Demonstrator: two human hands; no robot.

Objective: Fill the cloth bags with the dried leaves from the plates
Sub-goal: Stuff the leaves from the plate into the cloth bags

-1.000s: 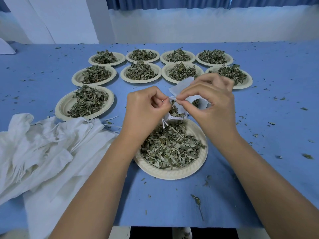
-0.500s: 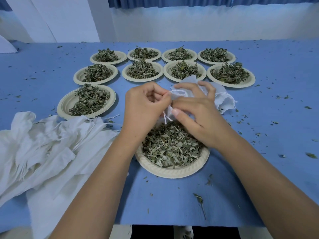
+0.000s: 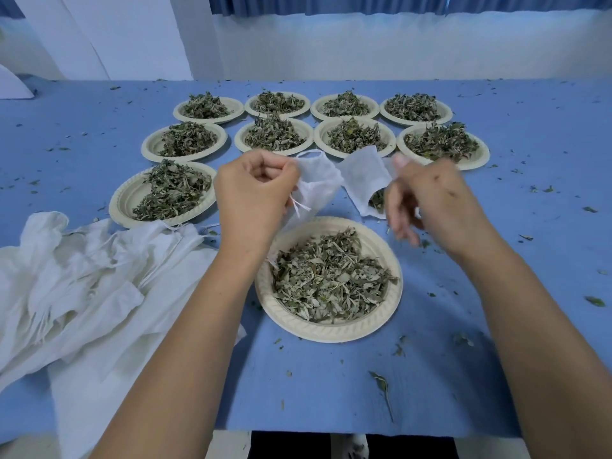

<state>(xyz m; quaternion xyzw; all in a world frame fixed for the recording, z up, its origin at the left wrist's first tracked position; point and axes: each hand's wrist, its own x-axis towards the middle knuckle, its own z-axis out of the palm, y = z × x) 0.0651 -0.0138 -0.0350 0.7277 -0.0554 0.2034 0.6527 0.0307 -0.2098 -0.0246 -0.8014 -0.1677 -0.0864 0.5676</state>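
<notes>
A: Cloth bag point(image 3: 319, 185) hangs just above the near plate point(image 3: 331, 331). Its mouth end is bunched in the left hand point(image 3: 255, 200), fingers curled tight round the gathered cloth. The drawstring point(image 3: 298, 207) dangles below the knuckles.

B: Other one?

A: Right hand point(image 3: 440, 203) is just beside the bag's far end, thumb up by the cloth edge, fingers blurred and loosely curled. Cannot tell if it pinches the cloth or only hangs next to it.

B: Anything in the bag?

A: Some dark bits show at its lower corner, by the right hand. Most of the dried leaves point(image 3: 328, 276) are heaped on the near plate, below and between the hands.

B: Risks, quick.

A: One: the bag looks held by one end only. If the body sags or tips mouth-down, the contents spill onto the tabletop point(image 3: 331, 385), which has stray bits on it.
Two: the mouth is bunched, not spread, so leaves pushed at it would scatter over the plate rim.
Three: the drawstring hangs low near the heap and could snag or drag leaves off.
Four: the leaves look dry and light, so a hard squeeze crumbles them and a fast move flicks them away.

B: Anything nearby to knock?

A: A loaded far plate point(image 3: 477, 164) sits just behind the right hand, and a wide sweep could clip it. The pile of empty bags point(image 3: 82, 276) lies by the left forearm, and an elbow shift could drag it.
</notes>
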